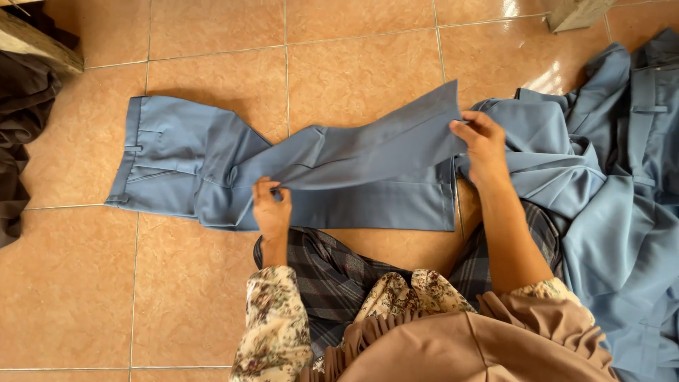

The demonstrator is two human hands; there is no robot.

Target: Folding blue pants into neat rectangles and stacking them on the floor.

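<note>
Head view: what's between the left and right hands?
In the head view, the raised leg of the blue trousers spans from the left hand to the right hand; both pinch it, nothing else lies between.

Blue-grey cloth on your orange-tan floor

Your left hand (pixel 271 210) and right hand (pixel 484 145) pinch plain slate-blue trousers (pixel 212 159); right of your right hand lies a matching blue fabric pile (pixel 615 205). Your sleeves (pixel 272 325) are cream floral, your skirt (pixel 332 272) dark grey plaid, over mottled terracotta tiles (pixel 198 304).
</note>
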